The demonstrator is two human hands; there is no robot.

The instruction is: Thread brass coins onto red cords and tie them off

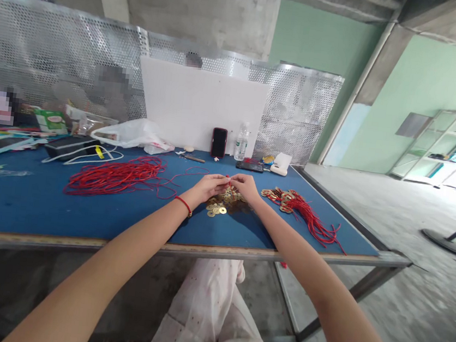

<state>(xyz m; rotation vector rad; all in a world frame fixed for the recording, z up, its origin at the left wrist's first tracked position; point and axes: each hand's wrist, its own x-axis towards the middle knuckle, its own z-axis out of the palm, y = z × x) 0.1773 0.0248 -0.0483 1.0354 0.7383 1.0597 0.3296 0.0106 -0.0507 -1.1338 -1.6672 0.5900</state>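
Observation:
My left hand and my right hand meet over a pile of brass-coloured coins with square holes. Both hands are closed, fingertips pinched together on a bit of red cord. Whether a coin is also between the fingers I cannot tell. A loose bundle of long red cords lies left of my hands, with a few strands trailing toward them. To the right rest coins tied onto red cords, their tails spreading toward the table's front right corner.
On the blue table, a phone leans upright at the back beside water bottles. A dark flat device lies near them. Left stand a white plastic bag and a black box with white cable. A perforated metal screen runs behind.

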